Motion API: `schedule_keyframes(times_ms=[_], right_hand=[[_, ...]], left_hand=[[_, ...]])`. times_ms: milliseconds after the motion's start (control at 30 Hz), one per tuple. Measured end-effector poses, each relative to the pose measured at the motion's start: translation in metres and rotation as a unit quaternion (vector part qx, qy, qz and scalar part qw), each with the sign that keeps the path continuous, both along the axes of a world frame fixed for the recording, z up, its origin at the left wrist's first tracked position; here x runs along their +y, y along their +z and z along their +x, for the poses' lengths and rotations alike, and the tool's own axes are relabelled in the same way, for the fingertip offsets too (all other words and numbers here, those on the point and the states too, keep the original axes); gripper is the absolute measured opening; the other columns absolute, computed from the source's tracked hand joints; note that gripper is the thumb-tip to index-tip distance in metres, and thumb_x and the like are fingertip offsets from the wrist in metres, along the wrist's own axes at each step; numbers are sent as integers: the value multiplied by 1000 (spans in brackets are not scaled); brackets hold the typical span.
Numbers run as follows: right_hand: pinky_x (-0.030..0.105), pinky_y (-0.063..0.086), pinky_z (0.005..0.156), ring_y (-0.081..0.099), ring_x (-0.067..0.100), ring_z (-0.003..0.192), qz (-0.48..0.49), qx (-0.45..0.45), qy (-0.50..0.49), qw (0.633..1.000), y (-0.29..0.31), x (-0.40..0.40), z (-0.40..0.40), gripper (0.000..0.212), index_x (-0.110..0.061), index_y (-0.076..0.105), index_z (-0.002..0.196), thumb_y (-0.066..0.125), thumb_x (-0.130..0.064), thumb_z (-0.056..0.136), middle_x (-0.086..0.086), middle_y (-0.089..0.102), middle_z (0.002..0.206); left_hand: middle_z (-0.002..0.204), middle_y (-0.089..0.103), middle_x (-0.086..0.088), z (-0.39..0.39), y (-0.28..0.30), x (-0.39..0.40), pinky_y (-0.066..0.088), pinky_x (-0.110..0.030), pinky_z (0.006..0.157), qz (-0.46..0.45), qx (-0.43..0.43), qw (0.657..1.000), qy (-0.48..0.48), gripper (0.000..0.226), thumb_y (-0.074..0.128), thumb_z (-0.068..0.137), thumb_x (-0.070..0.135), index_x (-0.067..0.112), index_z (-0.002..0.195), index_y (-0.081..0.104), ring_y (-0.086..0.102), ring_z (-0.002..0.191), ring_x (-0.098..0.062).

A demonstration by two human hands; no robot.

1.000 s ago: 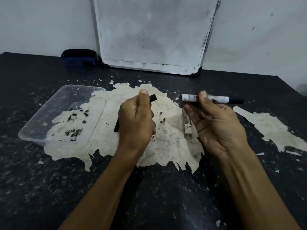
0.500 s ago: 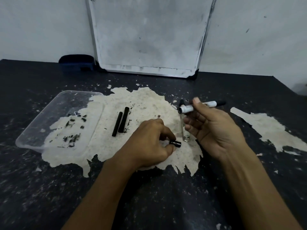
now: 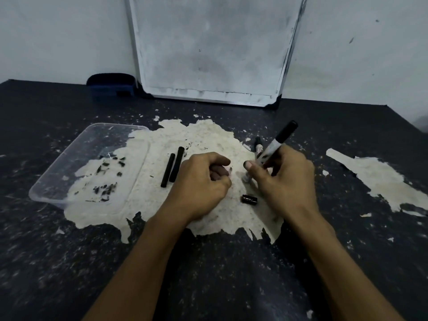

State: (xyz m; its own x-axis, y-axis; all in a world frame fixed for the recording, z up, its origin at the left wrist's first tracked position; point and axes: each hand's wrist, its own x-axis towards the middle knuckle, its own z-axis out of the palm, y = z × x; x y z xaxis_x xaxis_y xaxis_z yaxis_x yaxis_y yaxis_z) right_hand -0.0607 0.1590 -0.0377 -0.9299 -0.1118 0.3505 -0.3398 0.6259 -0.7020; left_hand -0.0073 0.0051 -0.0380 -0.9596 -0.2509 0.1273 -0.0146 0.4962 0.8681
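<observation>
Fingers (image 3: 286, 156) of the right hand (image 3: 289, 181) are wrapped round a white marker (image 3: 276, 143), just right of the frame's middle. It tilts, with its black capped end pointing to the upper right and its lower end hidden by the thumb. The left hand (image 3: 203, 181) sits just left of it at the centre with its fingers (image 3: 217, 173) curled in under the palm; I cannot tell whether they hold anything.

A short black cap piece (image 3: 249, 199) lies on its side between the two wrists, on the pale worn patch (image 3: 203, 140) of the dark surface (image 3: 69, 262). Two black sticks (image 3: 177, 163) lie side by side just left of the left hand. Another marker (image 3: 258, 144) lies partly hidden behind the right hand. At left, a clear plastic tray (image 3: 58, 181) holds dark scraps (image 3: 104, 188). A whiteboard (image 3: 213, 47) leans on the wall at the top, with a dark blue eraser (image 3: 111, 85) beside it.
</observation>
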Motion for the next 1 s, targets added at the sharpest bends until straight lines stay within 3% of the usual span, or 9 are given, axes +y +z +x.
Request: schedule_keyframes(times_ms=[167,300,400,633,900,933,1000], right_hand=[[38,57,67,67,6,73,-59,19,6,998,6,0,3,18,-23,66,82,79,-35,79,-13,69,75],[39,59,70,70,11,77,-126,19,10,992,7,0,3,16,-20,67,85,79,-29,81,-9,71,79],[39,58,71,68,7,78,-53,28,13,998,2,-2,1,18,-22,67,86,79,-34,79,-14,71,80],[34,58,67,67,2,73,-53,53,8,997,-3,-2,-1,20,-21,67,91,77,-35,81,-18,68,78],[13,49,62,64,-9,74,-94,89,6,992,-3,-4,0,26,-21,58,91,79,-32,80,-23,63,78],[13,49,63,64,-9,73,-84,90,10,992,-4,-4,-1,26,-21,58,91,79,-32,80,-24,63,78],[26,55,67,65,-3,74,-51,83,20,995,-7,-5,0,25,-19,63,91,78,-35,80,-21,64,78]], left_hand=[[92,70,7,-1,-3,0,48,-16,63,17,0,1000,10,37,52,88,0,15,118,67,64,78,-4],[99,72,4,-1,-2,2,56,-23,83,-3,9,1000,20,35,52,91,2,15,120,67,66,92,-4],[105,72,1,0,-2,4,54,-25,88,-16,12,1000,23,32,51,93,5,16,120,66,66,95,-7],[110,71,-3,0,-1,6,53,-25,88,-35,12,999,20,31,49,96,6,14,121,65,65,98,-10],[110,71,-4,0,-2,6,55,-30,90,-33,13,999,19,31,48,97,7,13,121,65,66,98,-11],[110,71,-5,0,-3,6,55,-31,90,-33,14,999,20,30,48,97,7,13,121,65,66,98,-11],[109,72,-5,-1,-3,6,56,-31,89,-37,17,999,21,30,48,97,7,13,121,65,67,97,-12]])
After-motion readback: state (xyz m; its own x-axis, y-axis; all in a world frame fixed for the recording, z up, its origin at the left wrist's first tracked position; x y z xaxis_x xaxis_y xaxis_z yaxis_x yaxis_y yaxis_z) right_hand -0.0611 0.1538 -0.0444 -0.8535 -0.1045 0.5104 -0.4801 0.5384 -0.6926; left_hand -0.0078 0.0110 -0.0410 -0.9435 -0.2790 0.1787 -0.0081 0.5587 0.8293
